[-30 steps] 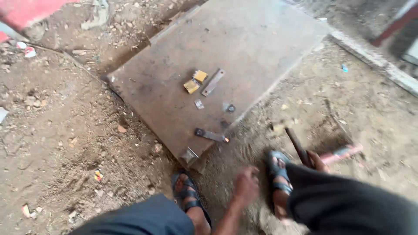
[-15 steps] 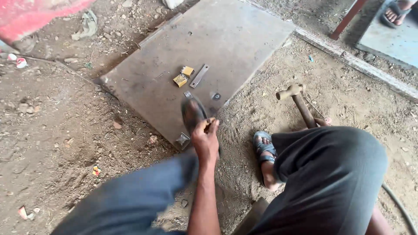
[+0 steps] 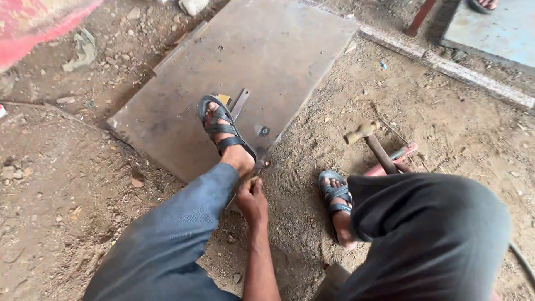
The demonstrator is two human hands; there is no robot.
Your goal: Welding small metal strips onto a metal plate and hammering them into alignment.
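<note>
My left hand (image 3: 252, 199) reaches forward between my knees to the near corner of a rusty steel plate (image 3: 267, 50) lying on the dirt. Its fingers are closed on a small metal piece (image 3: 257, 170) at the plate's edge, with a yellowish tip showing at the fingers. My left foot, in a dark sandal (image 3: 223, 127), is planted on the plate just beyond the hand. On the plate next to the foot lie a flat metal strip (image 3: 241, 103), a small yellow block (image 3: 224, 98) and a washer (image 3: 263, 131). My right hand is not in view.
A hammer (image 3: 370, 142) and a red-handled tool (image 3: 402, 153) lie on the dirt to the right, beside my right sandalled foot (image 3: 334, 195). A red object (image 3: 33, 22) fills the top left. Another person's foot (image 3: 487, 4) rests on a light blue slab (image 3: 496, 33).
My left foot has stepped onto the plate, covering some of the small parts. My hand has come back from the raised sandal to the plate's near corner and closed on the metal piece.
</note>
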